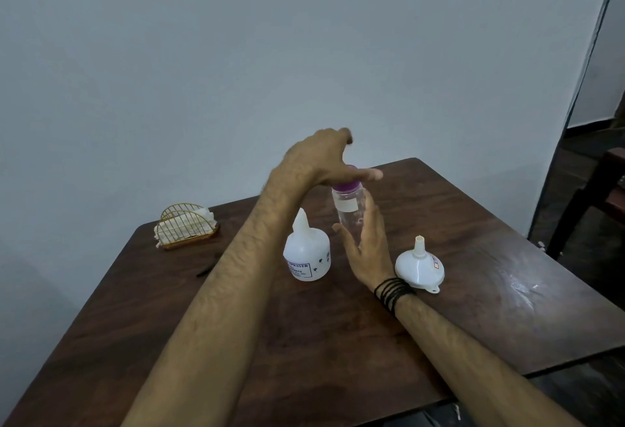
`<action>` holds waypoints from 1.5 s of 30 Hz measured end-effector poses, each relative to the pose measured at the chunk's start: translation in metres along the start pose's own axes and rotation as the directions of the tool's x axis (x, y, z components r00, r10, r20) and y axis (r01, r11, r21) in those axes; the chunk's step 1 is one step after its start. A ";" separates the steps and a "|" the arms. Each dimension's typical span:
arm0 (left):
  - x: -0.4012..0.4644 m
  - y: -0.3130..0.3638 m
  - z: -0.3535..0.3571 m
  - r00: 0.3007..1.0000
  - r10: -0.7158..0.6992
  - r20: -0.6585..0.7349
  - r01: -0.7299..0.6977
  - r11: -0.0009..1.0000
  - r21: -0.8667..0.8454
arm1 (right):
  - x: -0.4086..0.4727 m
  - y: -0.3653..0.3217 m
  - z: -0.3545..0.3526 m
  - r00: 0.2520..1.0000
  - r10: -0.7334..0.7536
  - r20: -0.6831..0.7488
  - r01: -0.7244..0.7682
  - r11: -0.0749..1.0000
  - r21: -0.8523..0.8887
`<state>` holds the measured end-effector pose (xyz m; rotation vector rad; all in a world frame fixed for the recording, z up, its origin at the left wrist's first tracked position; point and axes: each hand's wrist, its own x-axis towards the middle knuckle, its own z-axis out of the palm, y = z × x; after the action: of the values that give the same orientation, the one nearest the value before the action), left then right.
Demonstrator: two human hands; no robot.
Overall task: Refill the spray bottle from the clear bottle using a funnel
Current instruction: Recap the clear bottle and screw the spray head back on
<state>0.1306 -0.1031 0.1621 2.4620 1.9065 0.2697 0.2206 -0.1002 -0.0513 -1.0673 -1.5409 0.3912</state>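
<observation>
We have both hands out over the dark wooden table (338,342). The clear bottle (348,213) stands upright near the far edge, at twelve o'clock from the spray bottle (307,256). Our left hand (324,159) spreads loose over its purple cap (345,186); whether it touches, we cannot tell. Our right hand (367,247) lies open-fingered against the bottle's side, not closed. The funnel (420,266) sits upside down at three o'clock, bare wood beyond it to the right edge. A wire napkin holder (186,225) stands at ten o'clock. The sprayer's label is partly unreadable.
</observation>
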 end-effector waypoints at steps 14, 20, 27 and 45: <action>0.001 0.002 0.002 0.995 -0.081 -0.064 0.088 0.989 0.116 | 0.002 0.002 -0.003 0.999 0.030 -0.030 -0.029 0.999 0.039; 0.001 -0.011 -0.004 0.952 0.198 0.233 -0.158 0.971 -0.182 | 0.002 0.001 -0.005 0.999 0.038 -0.006 -0.037 0.998 0.054; -0.002 -0.013 0.036 0.989 -0.016 -0.148 -0.040 0.929 -0.368 | 0.002 0.000 -0.005 0.999 0.054 -0.004 -0.054 0.996 0.069; -0.006 -0.021 0.069 0.978 -0.017 -0.206 -0.144 0.660 -0.738 | 0.000 -0.010 -0.021 0.992 0.064 0.109 -0.065 0.998 0.000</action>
<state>0.1194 -0.0972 0.0906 1.9506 1.3215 1.0958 0.2355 -0.1113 -0.0378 -1.1103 -1.6041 0.5037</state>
